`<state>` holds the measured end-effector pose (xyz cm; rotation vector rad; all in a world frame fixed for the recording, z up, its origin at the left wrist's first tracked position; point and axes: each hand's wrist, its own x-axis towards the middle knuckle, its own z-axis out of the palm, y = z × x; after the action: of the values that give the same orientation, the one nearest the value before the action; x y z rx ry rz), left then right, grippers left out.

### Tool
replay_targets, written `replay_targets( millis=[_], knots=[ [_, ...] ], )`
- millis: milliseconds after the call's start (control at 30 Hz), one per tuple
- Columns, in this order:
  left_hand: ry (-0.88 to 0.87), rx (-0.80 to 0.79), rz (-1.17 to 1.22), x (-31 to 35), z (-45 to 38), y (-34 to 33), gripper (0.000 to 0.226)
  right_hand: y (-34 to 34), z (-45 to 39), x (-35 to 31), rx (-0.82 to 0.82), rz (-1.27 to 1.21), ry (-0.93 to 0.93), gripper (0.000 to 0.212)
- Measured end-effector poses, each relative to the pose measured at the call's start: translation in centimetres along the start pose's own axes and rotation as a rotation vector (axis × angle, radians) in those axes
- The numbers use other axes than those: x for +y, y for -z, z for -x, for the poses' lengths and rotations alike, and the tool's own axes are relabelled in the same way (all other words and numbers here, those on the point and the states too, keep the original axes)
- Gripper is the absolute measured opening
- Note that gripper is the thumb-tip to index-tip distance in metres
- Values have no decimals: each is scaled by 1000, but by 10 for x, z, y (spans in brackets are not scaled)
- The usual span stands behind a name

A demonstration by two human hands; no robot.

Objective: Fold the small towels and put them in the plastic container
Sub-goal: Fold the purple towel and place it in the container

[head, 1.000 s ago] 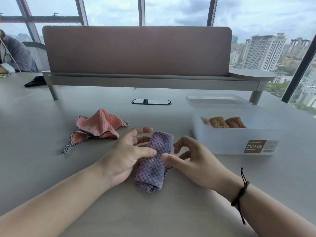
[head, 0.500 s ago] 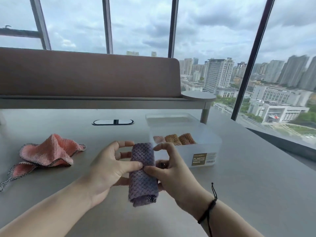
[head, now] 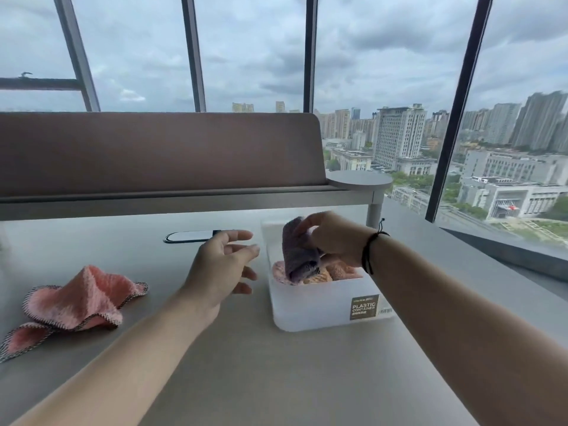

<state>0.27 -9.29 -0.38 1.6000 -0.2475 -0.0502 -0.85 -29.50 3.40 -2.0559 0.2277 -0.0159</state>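
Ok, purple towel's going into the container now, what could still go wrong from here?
1. The right hand holds the folded purple towel by its upper part only; let go early, it may unroll across the towels already in the plastic container.
2. The container looks crowded on its near side, so the purple towel may stand up past the rim.
3. The pink towel lies crumpled and unfolded.
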Motion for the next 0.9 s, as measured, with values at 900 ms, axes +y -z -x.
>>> replay_targets(
  millis=[900],
  knots=[
    [43,365,-1284,-84,-28,167,38,-33,-12,12,-158,586,-49,39]
  ],
)
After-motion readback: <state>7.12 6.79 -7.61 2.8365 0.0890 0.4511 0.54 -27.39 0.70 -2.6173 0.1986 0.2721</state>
